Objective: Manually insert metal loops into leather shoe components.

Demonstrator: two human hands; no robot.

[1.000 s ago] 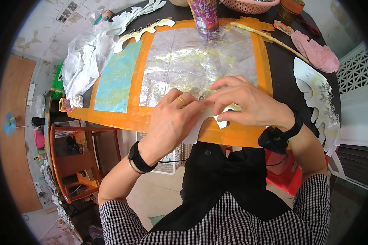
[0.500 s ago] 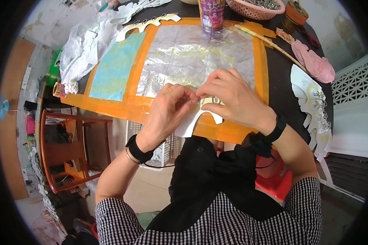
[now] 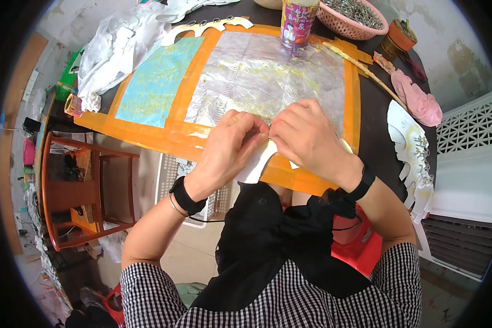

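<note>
Since a second ago your left hand (image 3: 228, 146) and right hand (image 3: 306, 138) have drawn fingertip to fingertip, both pinched closed on the small white cut-out paper piece (image 3: 258, 165) at the near orange-taped edge of the table (image 3: 369, 123), so the fine fingertip work continues.

Two hands: left hand (image 3: 227, 147) and right hand (image 3: 306, 139), meeting at one white paper cut-out (image 3: 257, 164). Two black wristbands, one per wrist. Beyond the hands: one silver foil sheet (image 3: 268, 82), one blue sheet (image 3: 156, 82), one printed can (image 3: 298, 22), one pink basket (image 3: 352, 19). Right of the right hand: one pink cloth (image 3: 418, 101). Left of the left hand: one wooden chair (image 3: 85, 191).
</note>
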